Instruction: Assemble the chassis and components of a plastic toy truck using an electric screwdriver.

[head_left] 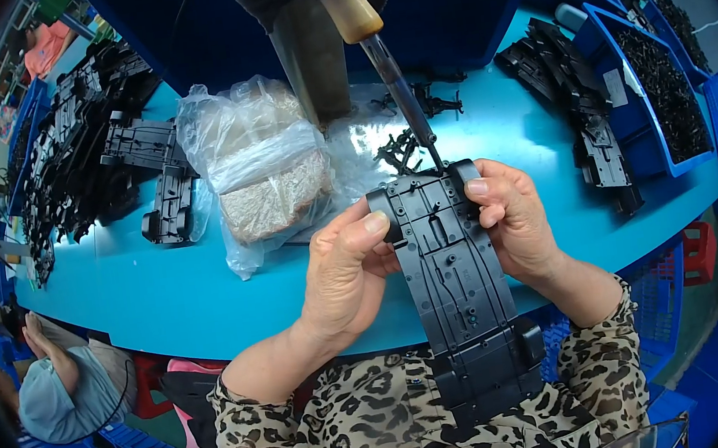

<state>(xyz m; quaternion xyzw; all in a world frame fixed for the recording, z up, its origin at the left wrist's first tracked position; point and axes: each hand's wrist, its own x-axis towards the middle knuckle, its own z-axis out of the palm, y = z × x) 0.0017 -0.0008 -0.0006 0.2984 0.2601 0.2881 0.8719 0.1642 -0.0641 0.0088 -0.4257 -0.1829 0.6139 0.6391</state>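
Observation:
A long black plastic toy-car chassis (464, 292) is gripped at its far end by both hands. My left hand (338, 271) pinches its left far corner, thumb on top. On the right far corner my right hand (513, 215) holds with thumb on top and fingers curled. The chassis slopes down toward my lap. Above its far edge stands a mounted screwdriver (401, 86) with a tan collar; its tip appears to touch the chassis at a screw hole. Just beyond lie small black plastic parts (400, 153).
A clear plastic bag (269, 172) of tiny pale pieces lies left of the driver. Stacked black chassis (83, 131) fill the table's left; more (560, 82) lie at right beside blue bins (658, 92) of small black parts. Another person (68, 390) sits at left.

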